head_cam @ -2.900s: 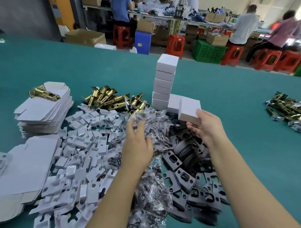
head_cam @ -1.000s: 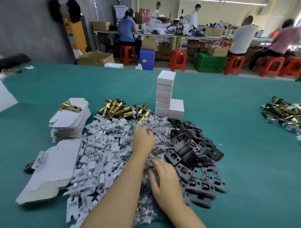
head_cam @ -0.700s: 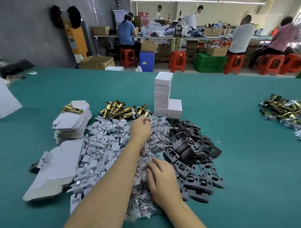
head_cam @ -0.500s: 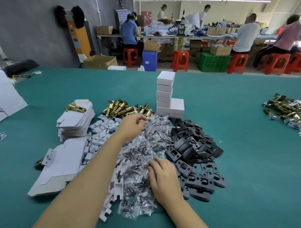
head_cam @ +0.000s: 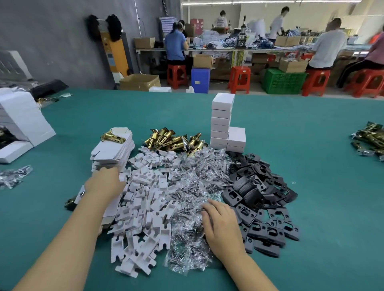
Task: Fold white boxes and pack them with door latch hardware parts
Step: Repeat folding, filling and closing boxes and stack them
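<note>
Fingers of left hand [head_cam: 105, 183] moved from latches [head_cam: 174, 140] to flat boxes [head_cam: 113, 152].

Bright, even overhead light; ceiling strip lights [head_cam: 270, 2] show along the top edge, slightly blown out. Shadows on the green tabletop [head_cam: 311, 166] are soft and short, mostly tight under the piles and under the forearms. Clear plastic bags [head_cam: 193, 187] throw small specular glints; the brass latches [head_cam: 168, 139] shine too. Wide-angle distortion is strong: the tabletop's far edge bows and the forearms stretch toward the bottom corners. The centre is reasonably sharp. The far workbench and the seated workers [head_cam: 328, 49] are soft, with compression smear. The right edge is washed out and hazy.
</note>
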A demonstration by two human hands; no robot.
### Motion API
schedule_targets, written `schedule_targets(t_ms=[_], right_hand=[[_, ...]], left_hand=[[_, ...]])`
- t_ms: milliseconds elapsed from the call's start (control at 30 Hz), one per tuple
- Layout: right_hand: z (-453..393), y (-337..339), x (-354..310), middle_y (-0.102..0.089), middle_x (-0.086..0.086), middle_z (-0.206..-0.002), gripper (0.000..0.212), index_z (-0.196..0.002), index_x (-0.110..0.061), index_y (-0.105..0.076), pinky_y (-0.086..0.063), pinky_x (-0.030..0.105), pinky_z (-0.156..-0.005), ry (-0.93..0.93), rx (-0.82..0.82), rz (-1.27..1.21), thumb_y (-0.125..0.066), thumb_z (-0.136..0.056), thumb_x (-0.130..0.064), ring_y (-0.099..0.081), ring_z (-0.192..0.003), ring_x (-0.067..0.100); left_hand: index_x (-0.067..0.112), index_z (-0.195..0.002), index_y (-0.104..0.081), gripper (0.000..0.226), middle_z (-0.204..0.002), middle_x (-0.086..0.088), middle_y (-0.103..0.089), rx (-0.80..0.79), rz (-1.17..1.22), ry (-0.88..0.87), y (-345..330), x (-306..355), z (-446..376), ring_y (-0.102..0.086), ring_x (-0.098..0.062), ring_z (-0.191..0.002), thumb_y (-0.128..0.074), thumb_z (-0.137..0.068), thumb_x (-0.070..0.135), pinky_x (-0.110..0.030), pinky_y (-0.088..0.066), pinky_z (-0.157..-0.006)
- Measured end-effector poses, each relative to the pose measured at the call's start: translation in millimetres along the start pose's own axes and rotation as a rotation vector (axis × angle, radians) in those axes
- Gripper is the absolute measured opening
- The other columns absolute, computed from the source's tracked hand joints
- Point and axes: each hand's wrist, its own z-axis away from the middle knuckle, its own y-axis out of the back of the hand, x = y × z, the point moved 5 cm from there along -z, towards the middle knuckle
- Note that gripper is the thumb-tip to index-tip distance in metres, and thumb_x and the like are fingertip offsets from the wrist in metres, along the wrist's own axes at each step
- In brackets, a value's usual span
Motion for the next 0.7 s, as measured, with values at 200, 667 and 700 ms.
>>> schedule_targets(t_ms=[200, 667, 700], right_hand=[[1, 1, 1, -0.064, -0.002, -0.133, 0.028, -0.126, -0.02, -0.07, -0.039, 0.038, -0.111, -0.006, 0.001, -0.006, -0.053, -0.105, -0.029, -0.054, -0.127, 0.019], [1, 3, 0, -0.066, -0.003, -0.129, 0.026, -0.124, -0.019, -0.071, -0.036, 0.032, -0.109, 0.004, 0.024, -0.007, -0.056, -0.104, -0.027, -0.056, -0.125, 0.017], [1, 3, 0, -0.066, -0.003, -0.129, 0.027, -0.124, -0.019, -0.071, -0.035, 0.031, -0.109, 0.002, 0.021, -0.007, -0.055, -0.104, -0.027, -0.056, -0.125, 0.016]], left_hand=[[0.021, -0.127, -0.055, 0.038, -0.128, -0.008, -0.06, -0.058, -0.058, 0.046, -9, 7, 11, -0.057, -0.03, -0.117, -0.063, -0.092, 0.034, -0.042, -0.054, -0.088], [0.02, -0.107, -0.065, 0.015, -0.109, -0.005, -0.067, 0.039, -0.103, 0.113, -11, 15, 13, -0.059, -0.027, -0.1, -0.059, -0.093, 0.017, -0.033, -0.046, -0.069], [0.02, -0.105, -0.066, 0.015, -0.102, -0.004, -0.067, 0.043, -0.106, 0.117, -11, 15, 12, -0.059, -0.026, -0.092, -0.059, -0.092, 0.015, -0.031, -0.045, -0.066]])
